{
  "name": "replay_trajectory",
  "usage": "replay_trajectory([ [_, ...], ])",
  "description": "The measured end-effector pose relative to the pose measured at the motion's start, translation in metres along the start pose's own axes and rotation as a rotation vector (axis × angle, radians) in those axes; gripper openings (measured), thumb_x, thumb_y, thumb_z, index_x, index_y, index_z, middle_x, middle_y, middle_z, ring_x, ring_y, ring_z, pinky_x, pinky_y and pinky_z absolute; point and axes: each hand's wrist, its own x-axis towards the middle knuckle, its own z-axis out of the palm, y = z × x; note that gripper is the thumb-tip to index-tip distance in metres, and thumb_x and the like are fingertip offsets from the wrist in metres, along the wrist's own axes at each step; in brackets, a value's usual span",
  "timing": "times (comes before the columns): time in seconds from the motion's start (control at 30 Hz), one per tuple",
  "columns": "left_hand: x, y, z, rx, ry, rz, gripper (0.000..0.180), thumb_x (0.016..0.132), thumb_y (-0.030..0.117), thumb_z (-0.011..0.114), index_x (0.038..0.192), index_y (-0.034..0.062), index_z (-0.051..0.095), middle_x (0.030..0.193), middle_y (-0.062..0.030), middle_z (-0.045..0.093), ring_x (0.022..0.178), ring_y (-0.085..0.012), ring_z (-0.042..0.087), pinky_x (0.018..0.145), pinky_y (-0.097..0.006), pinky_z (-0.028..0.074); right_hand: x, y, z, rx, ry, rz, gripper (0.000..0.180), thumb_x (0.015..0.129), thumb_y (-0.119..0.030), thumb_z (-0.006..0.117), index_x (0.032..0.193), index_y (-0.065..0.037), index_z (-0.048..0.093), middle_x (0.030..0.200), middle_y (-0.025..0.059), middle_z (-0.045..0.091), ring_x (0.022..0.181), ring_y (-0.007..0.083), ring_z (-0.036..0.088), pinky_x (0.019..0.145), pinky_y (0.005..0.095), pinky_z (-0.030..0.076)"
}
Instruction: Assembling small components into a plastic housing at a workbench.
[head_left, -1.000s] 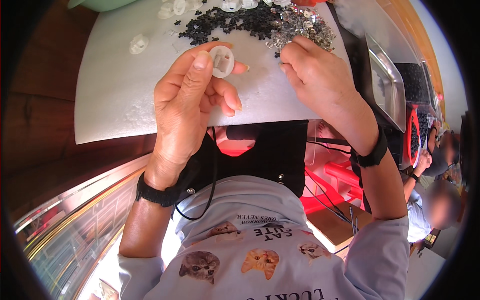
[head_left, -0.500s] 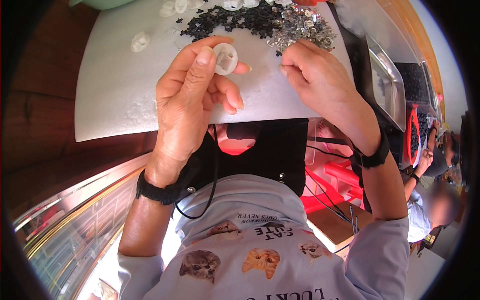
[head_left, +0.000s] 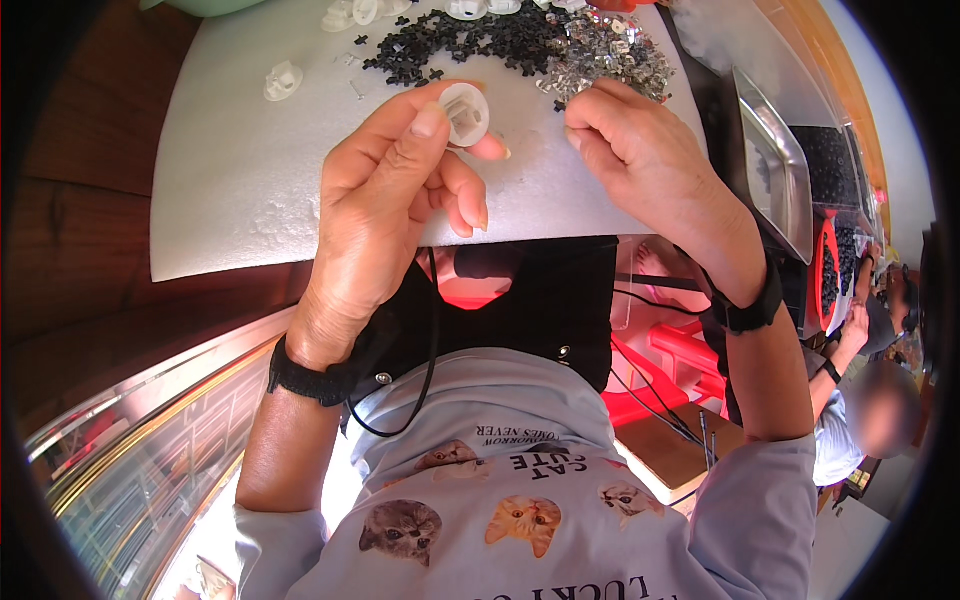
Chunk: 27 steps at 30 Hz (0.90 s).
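Between thumb and fingers, my left hand (head_left: 385, 185) holds a round white plastic part (head_left: 464, 115), its hollowed inner side showing. My right hand (head_left: 640, 140) is raised over the white work surface (head_left: 240, 190), thumb and forefinger pinched together; whatever they hold, if anything, is hidden. Just beyond the right hand lies a heap of small shiny metal pieces (head_left: 610, 55). Left of that heap spreads a pile of small black cross-shaped pieces (head_left: 465, 38). A similar white plastic part (head_left: 283, 80) lies alone at the left of the surface.
More white parts (head_left: 365, 12) line the far edge, beside a red item (head_left: 615, 4). A green container rim (head_left: 205, 5) shows at the far left. To the right stand a metal tray (head_left: 795, 190) and a red basin (head_left: 826, 265), with another person (head_left: 880, 410) beyond.
My left hand has shifted slightly to the right and turned the white plastic part a little. The right hand has barely moved, still pinched.
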Motion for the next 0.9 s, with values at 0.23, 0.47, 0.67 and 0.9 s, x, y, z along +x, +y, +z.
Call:
replay_trajectory([
  [0.23, 0.002, -0.001, -0.002, 0.035, -0.003, -0.027, 0.041, 0.1, 0.035, 0.044, 0.1, -0.0032, 0.059, 0.078, -0.0098, 0.063, 0.055, -0.0103, 0.056, 0.051, -0.022, 0.045, 0.003, -0.007, -0.005, 0.134, 0.107, -0.074, 0.004, 0.083, -0.001, 0.057, 0.083, -0.001, 0.053, 0.076, 0.0119, 0.053, 0.068, 0.0297, 0.054, 0.061, 0.0356, 0.043],
  [0.47, 0.002, 0.004, -0.001, 0.06, 0.002, -0.068, 0.044, 0.099, 0.038, 0.043, 0.099, -0.0027, 0.059, 0.077, -0.0097, 0.062, 0.054, -0.0107, 0.056, 0.049, -0.022, 0.045, -0.001, -0.004, -0.005, 0.193, 0.045, -0.077, 0.003, 0.084, 0.0, 0.057, 0.086, 0.0, 0.054, 0.073, 0.0068, 0.052, 0.064, 0.0187, 0.051, 0.059, 0.0302, 0.04],
  [0.67, 0.001, 0.005, 0.0, 0.016, -0.006, -0.136, 0.046, 0.099, 0.041, 0.042, 0.095, -0.0026, 0.059, 0.074, -0.0101, 0.062, 0.053, -0.0122, 0.056, 0.049, -0.022, 0.046, 0.016, -0.032, -0.025, 0.583, 0.023, 0.075, 0.008, 0.088, -0.006, 0.058, 0.085, 0.001, 0.057, 0.068, 0.0, 0.053, 0.063, 0.0059, 0.049, 0.056, 0.0266, 0.039],
  [0.9, 0.001, 0.006, 0.0, 0.003, 0.016, -0.141, 0.048, 0.099, 0.042, 0.041, 0.085, -0.0025, 0.055, 0.07, -0.0116, 0.061, 0.047, -0.0132, 0.054, 0.045, -0.024, 0.045, 0.029, -0.052, -0.019, 1.005, -0.05, 0.092, 0.008, 0.09, -0.008, 0.059, 0.087, 0.0, 0.059, 0.076, -0.0051, 0.054, 0.071, 0.0011, 0.048, 0.062, 0.0183, 0.039],
])
